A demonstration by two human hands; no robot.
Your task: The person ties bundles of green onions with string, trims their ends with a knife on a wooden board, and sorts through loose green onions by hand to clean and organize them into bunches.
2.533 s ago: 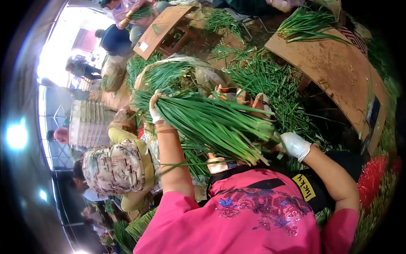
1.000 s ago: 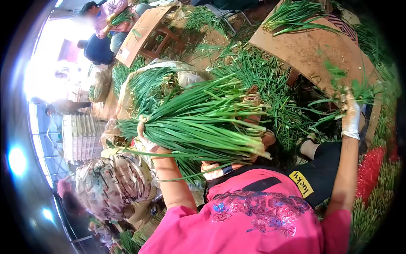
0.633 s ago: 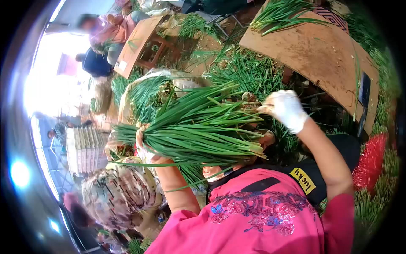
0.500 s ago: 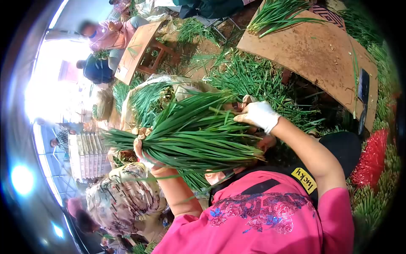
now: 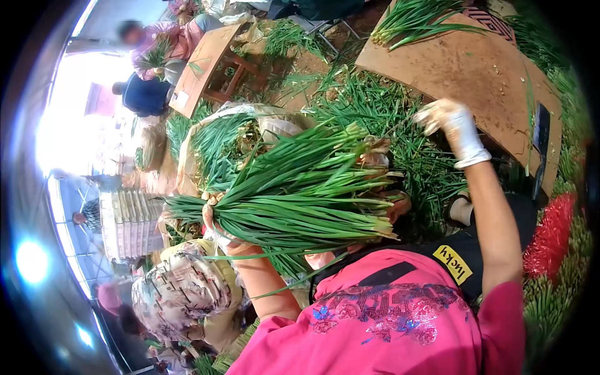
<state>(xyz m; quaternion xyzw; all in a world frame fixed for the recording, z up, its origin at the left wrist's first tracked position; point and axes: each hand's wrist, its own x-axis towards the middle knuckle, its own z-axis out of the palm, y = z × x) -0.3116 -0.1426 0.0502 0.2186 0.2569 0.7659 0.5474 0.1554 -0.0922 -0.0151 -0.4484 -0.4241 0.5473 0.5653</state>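
Observation:
A thick bundle of garlic chives (image 5: 300, 194) lies across in front of my pink top, its leafy ends to the left and its paler cut ends to the right. My left hand (image 5: 211, 215), in a thin glove, is wrapped round the leafy end. My right hand (image 5: 451, 128), in a white glove, is raised to the right of the cut ends, apart from the bundle. Its fingers are bent together and blurred, and a thin dark strand seems to run from them toward the bundle. What they pinch is too small to name.
A wooden board table (image 5: 450, 69) holds more chives (image 5: 412, 25) and a dark-bladed knife (image 5: 540, 150). Loose leaves (image 5: 400, 106) litter the ground. Beside it are a sack of chives (image 5: 215, 150), red strands (image 5: 550, 240), stacked crates (image 5: 128, 222) and people at work.
My right hand has left the cut ends of the bundle and moved up and to the right. My left hand still grips the leafy end in nearly the same place.

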